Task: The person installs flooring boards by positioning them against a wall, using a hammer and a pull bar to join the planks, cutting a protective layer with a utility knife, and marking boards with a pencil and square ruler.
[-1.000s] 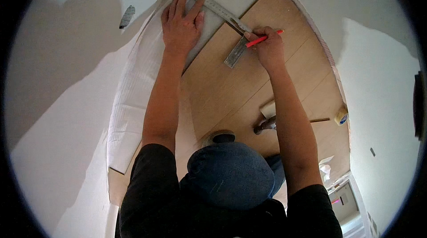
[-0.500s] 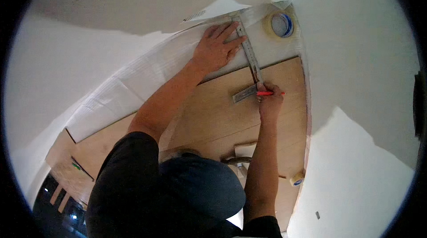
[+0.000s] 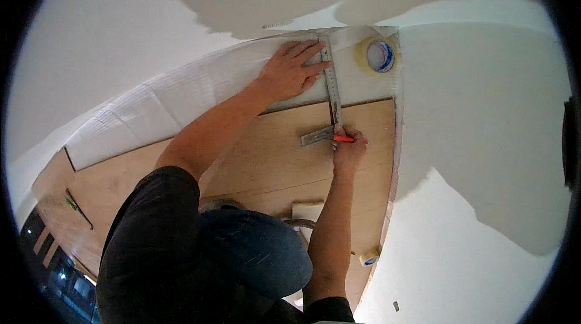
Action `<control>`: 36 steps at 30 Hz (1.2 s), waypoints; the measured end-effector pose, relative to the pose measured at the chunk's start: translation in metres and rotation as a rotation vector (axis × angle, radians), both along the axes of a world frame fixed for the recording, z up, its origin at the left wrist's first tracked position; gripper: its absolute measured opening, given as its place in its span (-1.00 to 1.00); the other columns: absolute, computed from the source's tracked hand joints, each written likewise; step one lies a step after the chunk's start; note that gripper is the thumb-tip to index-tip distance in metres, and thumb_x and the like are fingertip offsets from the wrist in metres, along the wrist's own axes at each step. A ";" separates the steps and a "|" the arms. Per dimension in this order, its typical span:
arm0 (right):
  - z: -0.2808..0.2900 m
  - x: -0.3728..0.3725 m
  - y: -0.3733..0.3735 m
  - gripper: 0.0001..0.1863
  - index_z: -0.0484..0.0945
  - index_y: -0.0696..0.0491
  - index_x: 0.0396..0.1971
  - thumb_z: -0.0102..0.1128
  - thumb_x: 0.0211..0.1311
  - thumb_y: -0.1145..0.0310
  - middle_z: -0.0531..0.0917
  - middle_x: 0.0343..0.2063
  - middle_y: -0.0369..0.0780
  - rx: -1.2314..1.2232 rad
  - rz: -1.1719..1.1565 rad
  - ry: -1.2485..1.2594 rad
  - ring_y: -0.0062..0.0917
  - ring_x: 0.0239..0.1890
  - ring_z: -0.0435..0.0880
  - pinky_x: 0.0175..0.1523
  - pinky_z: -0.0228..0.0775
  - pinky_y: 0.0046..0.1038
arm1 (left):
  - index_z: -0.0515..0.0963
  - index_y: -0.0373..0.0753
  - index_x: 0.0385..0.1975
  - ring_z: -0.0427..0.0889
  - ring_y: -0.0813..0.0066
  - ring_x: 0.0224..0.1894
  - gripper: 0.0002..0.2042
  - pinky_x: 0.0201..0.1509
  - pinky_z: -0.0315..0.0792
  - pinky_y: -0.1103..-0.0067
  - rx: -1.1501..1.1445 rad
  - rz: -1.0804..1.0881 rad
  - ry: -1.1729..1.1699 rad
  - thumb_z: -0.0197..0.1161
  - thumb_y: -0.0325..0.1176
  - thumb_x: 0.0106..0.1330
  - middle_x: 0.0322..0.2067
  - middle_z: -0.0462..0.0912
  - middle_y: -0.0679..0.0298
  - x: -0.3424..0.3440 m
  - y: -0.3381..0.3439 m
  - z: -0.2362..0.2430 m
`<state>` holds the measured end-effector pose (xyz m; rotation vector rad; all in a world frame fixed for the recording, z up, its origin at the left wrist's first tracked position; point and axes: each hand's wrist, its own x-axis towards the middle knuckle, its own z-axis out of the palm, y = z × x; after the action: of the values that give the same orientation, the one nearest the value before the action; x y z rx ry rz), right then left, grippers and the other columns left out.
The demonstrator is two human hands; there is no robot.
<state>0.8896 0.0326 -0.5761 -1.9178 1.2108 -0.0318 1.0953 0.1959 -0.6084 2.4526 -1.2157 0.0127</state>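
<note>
A metal try square [image 3: 332, 94] lies across a strip of pale underlay [image 3: 357, 91] and the wood floor planks [image 3: 284, 166]. Its graduated blade runs from near the wall down onto the planks, where its stock rests. My left hand [image 3: 292, 71] is open, fingers spread flat, the fingertips against the blade's left side. Gripped in my right hand [image 3: 348, 149] is a red pencil [image 3: 350, 139]. That hand sits at the square's lower end, its fingers touching the corner. The pencil's tip is too small to make out.
A roll of clear tape [image 3: 380, 56] lies on the underlay near the corner. A smaller tape roll [image 3: 368, 257] is by the right wall [image 3: 472, 118]. A dark, thin tool with green [image 3: 78, 208] lies on the planks at left. My knee [image 3: 257, 254] fills the bottom middle.
The view has shifted, so the scene sits slightly lower and further left. Both hands keep about the same places on the try square.
</note>
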 end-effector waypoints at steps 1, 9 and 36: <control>-0.003 -0.001 0.000 -0.63 0.65 0.26 -0.31 0.55 0.19 0.24 0.70 -0.47 -0.18 0.047 -0.017 -0.022 -0.51 -0.40 0.64 -0.24 0.50 -0.44 | 0.50 0.26 0.32 0.30 0.22 0.46 -0.61 0.53 0.13 0.14 0.010 0.002 -0.001 0.07 -0.08 0.53 0.48 0.27 0.28 0.001 0.001 -0.001; 0.000 -0.001 0.002 -0.69 0.67 0.24 -0.23 0.48 0.28 0.27 0.69 -0.47 -0.26 0.012 0.003 -0.038 -0.68 -0.49 0.58 -0.43 0.39 -0.56 | 0.50 0.27 0.32 0.31 0.18 0.45 -0.60 0.52 0.14 0.14 0.054 -0.007 -0.013 0.10 -0.08 0.51 0.47 0.27 0.27 -0.001 0.002 0.003; -0.012 -0.003 -0.006 -0.49 0.65 0.24 -0.10 0.52 0.22 0.09 0.76 -0.38 -0.16 -0.040 0.045 0.055 -0.50 -0.35 0.73 -0.23 0.57 -0.44 | 0.50 0.24 0.32 0.34 0.23 0.43 -0.58 0.49 0.20 0.14 0.021 0.009 -0.086 0.14 -0.12 0.47 0.47 0.29 0.28 -0.002 -0.004 -0.009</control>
<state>0.8865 0.0267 -0.5879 -1.9919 1.2117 0.0205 1.0935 0.1917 -0.6177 2.4991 -1.2471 0.1096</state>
